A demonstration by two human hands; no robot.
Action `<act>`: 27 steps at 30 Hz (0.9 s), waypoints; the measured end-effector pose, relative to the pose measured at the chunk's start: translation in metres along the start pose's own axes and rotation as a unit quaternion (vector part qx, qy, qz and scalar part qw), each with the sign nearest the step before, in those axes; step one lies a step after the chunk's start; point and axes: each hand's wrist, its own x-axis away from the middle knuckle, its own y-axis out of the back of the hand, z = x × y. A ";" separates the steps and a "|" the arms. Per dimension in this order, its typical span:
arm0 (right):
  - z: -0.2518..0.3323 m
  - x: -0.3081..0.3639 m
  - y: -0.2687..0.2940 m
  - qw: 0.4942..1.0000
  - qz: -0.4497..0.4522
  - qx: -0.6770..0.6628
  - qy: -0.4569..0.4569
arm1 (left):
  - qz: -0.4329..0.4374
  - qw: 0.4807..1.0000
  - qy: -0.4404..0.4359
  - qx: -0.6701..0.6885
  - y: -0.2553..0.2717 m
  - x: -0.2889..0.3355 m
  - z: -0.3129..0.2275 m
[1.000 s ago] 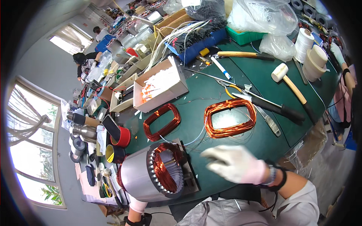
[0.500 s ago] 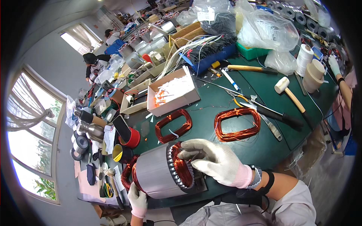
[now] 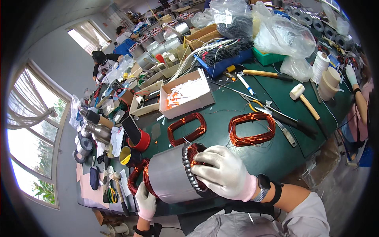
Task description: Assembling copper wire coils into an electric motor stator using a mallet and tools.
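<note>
A grey cylindrical motor stator core [image 3: 167,175] lies on its side at the table's near edge, its slotted end facing right. Copper winding wire [image 3: 194,152] fills part of that end, and a copper coil [image 3: 136,177] hangs out of the left end. My gloved right hand [image 3: 225,173] closes its fingers on the winding at the slotted end; its thumb is mostly hidden. At the lower left of the core, my gloved left hand [image 3: 146,203] pinches the coil wires near the rim. Two loose oblong copper coils, one left [image 3: 186,129] and one right [image 3: 252,129], lie beyond the core.
A box of white and orange strips [image 3: 187,94] stands behind the coils. A white-headed mallet [image 3: 304,98], pliers [image 3: 252,104] and a wooden-handled hammer [image 3: 264,74] lie to the right. Left are a red cup [image 3: 139,143] and a black cup [image 3: 130,157]. A co-worker's gloved hand [image 3: 350,75] shows far right.
My right hand has turned its back upward, its fingers now closer together over the winding. My left hand stays by the core's left end. The whole view has shifted slightly.
</note>
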 end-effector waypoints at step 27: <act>-0.066 0.126 0.136 0.849 0.099 0.411 -0.315 | 0.299 0.909 -0.150 -0.249 -0.088 -0.009 0.003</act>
